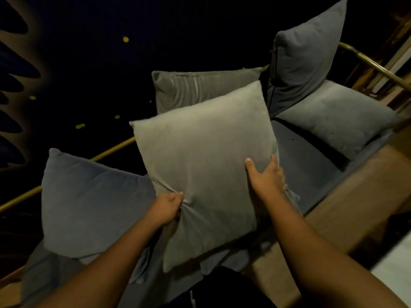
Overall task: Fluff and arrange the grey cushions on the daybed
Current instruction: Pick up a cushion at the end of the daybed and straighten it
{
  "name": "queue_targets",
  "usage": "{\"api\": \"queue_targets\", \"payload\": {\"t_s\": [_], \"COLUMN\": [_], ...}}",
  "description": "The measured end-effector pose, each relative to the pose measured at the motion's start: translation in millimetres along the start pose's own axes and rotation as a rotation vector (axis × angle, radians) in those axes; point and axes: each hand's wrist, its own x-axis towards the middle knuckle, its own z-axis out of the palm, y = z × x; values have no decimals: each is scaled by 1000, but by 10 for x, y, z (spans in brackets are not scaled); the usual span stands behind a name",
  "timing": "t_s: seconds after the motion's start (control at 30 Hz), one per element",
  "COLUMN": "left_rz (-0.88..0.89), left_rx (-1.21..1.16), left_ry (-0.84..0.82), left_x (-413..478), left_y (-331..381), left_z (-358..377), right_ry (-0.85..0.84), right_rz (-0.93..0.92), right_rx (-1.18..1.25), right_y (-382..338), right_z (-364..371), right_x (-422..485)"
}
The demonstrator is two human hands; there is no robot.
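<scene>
I hold a light grey square cushion (200,165) up in front of me over the daybed. My left hand (168,207) pinches its lower left edge, bunching the fabric. My right hand (265,177) grips its right edge, thumb across the front. A darker grey cushion (89,205) leans at the left. Another grey cushion (200,90) stands behind the held one. At the back right a blue-grey cushion (304,56) stands on a corner, and one more (338,118) lies flat on the daybed's grey mattress (304,167).
A brass rail (373,65) runs around the daybed's back and far end. The brown front frame (347,203) of the daybed runs along the right. The wall behind is dark with a leaf pattern. A pale floor patch (395,265) shows at the lower right.
</scene>
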Motion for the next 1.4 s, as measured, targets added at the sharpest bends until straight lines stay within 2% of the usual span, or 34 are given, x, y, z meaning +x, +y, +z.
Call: {"api": "queue_targets", "payload": {"t_s": [0.1, 0.17, 0.23, 0.33, 0.4, 0.53, 0.6, 0.67, 0.83, 0.97, 1.07, 1.13, 1.23, 1.33, 1.4], "left_rz": [-78, -91, -112, -169, -132, -23, -13, -26, -167, -309, -436, -456, -475, -514, -532], "left_rx": [126, 199, 287, 245, 232, 109, 33, -3, -67, -127, -146, -139, -151, -150, -168], "left_ry": [-292, -354, -358, -399, -335, -23, 77, 141, 282, 328, 298, 252, 216, 198, 187], "left_x": [11, 39, 82, 148, 159, 51, -73, -212, -556, -753, -853, -868, -864, -911, -977], "left_y": [-79, -72, -82, -123, -120, -110, -179, -340, -1143, -1827, -2347, -2598, -2940, -3250, -3426], "left_z": [198, 323, 359, 221, 43, -349, -551, -769, -1410, -1676, -1888, -2026, -2167, -2231, -2245], "right_ry": [-206, -351, -371, -336, -244, -22, -63, -174, -441, -583, -645, -656, -600, -446, -389], "right_rz": [-83, -116, -111, -101, -146, -450, -576, -676, -831, -860, -754, -699, -644, -566, -634], "right_rx": [-102, -198, -222, -232, -218, -16, 71, 121, -45, -239, -473, -613, -690, -692, -759], "right_y": [118, 189, 209, 137, 59, -229, -443, -660, -1205, -1514, -1717, -1785, -1813, -1879, -1901], "right_z": [172, 330, 431, 449, 454, 620, 788, 1002, 1741, 2348, 2886, 3174, 3476, 3717, 3836], "right_x": [21, -54, -107, -130, -155, -414, -609, -805, -1289, -1451, -1588, -1624, -1652, -1714, -1770]}}
